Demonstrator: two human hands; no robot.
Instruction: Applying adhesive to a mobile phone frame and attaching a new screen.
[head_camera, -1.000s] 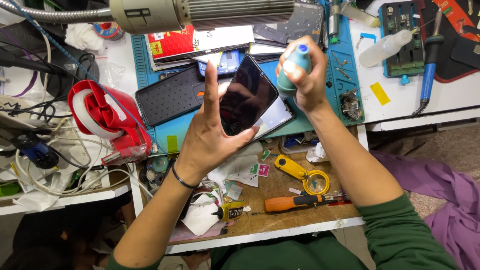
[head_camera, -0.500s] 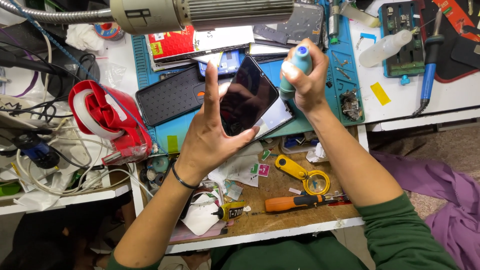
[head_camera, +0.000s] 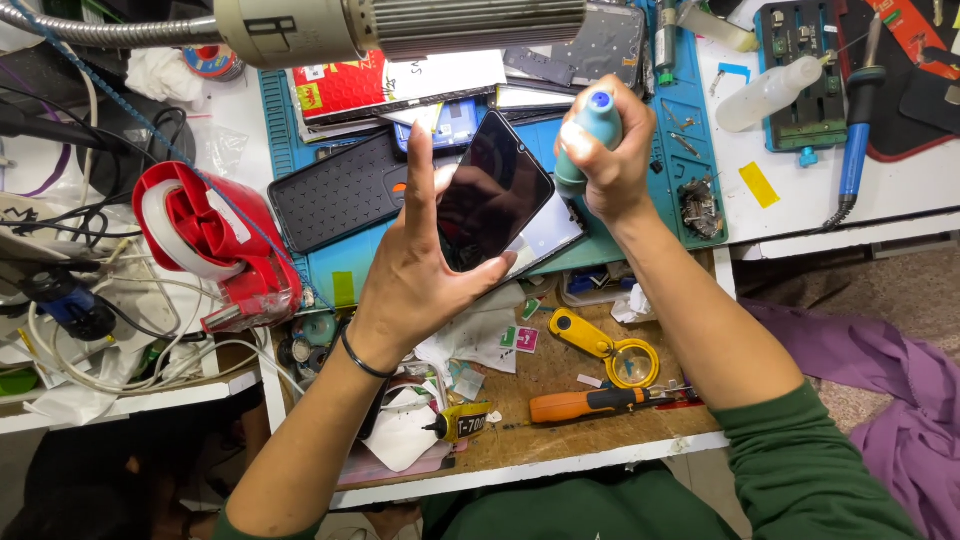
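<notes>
Phone screen: dark glossy rectangle, tilted, gripped at its lower edge by the left hand, above the blue mat.
Second screen: pale glass panel lying just beneath the dark one on the mat.
Red package: flat red and yellow pack at the mat's far edge, under the lamp.
Small packets: 2 green and pink sachets on the wooden worktop.
Glue tube label: yellow and black, near the front edge.
Yellow sticker: slanted strip on the white surface at right.

Teal bottle mostly hidden inside right hand.
</notes>
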